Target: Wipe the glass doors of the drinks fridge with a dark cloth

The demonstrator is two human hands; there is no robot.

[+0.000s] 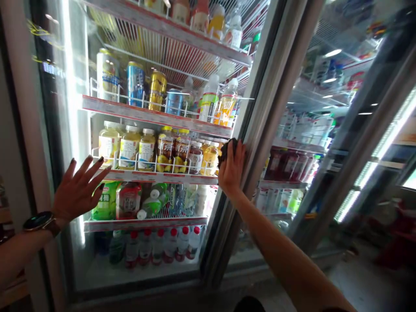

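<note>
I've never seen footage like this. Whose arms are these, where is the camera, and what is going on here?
This one view comes from a camera worn on a person's head, so both arms are that person's; no machine is involved. The left hand is open, fingers spread at the glass door of a drinks fridge, with a watch on the wrist. The right hand presses what looks like a dark cloth to the glass. Behind it, shelves hold cans and bottles.

Bottled teas (130, 147), drink cans (135, 84), red-capped bottles (158, 247), red drinks in the neighbouring cooler (286, 164), grey floor (364, 281)
</note>
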